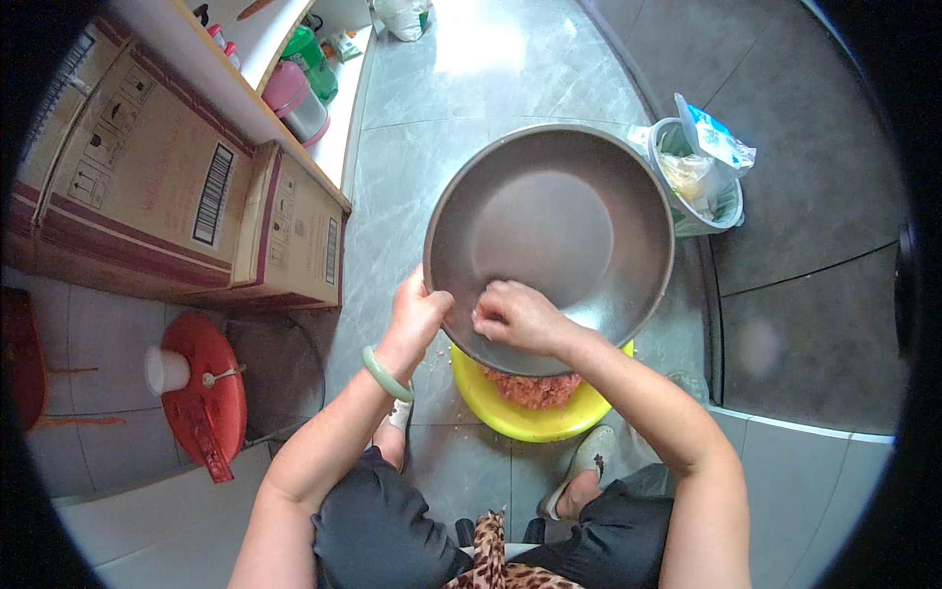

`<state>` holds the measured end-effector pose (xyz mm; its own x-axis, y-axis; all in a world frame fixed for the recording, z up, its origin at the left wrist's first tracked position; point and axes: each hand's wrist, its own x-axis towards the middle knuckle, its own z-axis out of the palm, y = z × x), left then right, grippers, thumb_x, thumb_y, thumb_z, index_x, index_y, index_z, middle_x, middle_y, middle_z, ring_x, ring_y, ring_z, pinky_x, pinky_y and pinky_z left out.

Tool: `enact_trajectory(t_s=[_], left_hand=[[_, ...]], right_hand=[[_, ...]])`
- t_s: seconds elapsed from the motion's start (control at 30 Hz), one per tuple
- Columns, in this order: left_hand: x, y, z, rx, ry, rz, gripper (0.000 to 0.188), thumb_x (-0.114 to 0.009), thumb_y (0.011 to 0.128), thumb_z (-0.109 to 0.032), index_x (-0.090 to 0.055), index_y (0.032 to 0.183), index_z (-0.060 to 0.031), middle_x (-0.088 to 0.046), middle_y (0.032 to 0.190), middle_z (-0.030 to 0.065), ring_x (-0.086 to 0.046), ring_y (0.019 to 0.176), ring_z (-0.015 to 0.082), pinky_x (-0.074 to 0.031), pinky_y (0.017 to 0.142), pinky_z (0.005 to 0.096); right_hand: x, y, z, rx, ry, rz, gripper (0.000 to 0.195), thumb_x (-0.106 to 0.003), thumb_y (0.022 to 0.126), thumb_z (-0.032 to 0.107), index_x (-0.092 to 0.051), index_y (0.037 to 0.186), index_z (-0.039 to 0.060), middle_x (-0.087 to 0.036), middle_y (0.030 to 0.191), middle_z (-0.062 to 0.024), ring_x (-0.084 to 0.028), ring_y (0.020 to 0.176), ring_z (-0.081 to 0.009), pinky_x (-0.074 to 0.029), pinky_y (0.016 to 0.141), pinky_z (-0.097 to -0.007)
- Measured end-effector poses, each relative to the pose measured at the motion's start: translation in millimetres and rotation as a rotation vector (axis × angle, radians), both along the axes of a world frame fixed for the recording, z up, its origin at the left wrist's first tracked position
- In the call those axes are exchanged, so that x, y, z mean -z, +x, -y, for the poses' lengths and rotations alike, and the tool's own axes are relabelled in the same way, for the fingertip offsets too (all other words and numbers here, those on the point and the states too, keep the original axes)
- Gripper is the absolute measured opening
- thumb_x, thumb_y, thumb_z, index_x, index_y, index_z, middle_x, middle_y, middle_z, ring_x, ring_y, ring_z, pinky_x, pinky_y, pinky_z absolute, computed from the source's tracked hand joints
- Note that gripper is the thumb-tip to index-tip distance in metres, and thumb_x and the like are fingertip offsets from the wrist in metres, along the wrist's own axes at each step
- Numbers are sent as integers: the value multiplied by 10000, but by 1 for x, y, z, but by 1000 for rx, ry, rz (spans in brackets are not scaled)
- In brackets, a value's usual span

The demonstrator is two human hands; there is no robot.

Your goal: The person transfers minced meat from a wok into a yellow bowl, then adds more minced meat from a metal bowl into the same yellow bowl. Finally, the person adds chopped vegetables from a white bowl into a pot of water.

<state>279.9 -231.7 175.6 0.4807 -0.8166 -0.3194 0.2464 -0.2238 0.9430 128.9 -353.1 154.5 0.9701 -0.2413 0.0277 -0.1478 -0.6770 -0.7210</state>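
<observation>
My left hand (418,313), with a pale green bangle (384,375) on its wrist, grips the near-left rim of a large dark pan (544,221). The pan is tilted so that its smooth inside faces me. My right hand (521,315) is inside the pan against the near-left wall, fingers curled; whether they hold something small is hidden. Beneath the pan's near edge, a yellow plastic basin (515,427) stands on the floor between my feet. Pink minced meat (536,392) shows in it, partly covered by the pan.
Cardboard boxes (147,162) stand by a white shelf on the left, where a pink-lidded container (294,103) sits. A red stool (195,361) carries a white cup (167,370) and a spoon (223,375). Right of the pan is a bin (699,213) with plastic wrappers.
</observation>
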Motion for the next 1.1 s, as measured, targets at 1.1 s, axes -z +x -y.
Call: enact_trajectory(t_s=[1.1], left_hand=[[12, 7, -3, -108, -14, 184, 460, -442, 727, 77, -570, 1163, 5, -653, 1017, 63, -593, 933, 120, -472, 829, 272]], right_hand=[[16, -2, 51, 438, 138, 59, 241, -530, 770, -16, -675, 957, 28, -654, 974, -156, -636, 932, -311, -498, 830, -373]])
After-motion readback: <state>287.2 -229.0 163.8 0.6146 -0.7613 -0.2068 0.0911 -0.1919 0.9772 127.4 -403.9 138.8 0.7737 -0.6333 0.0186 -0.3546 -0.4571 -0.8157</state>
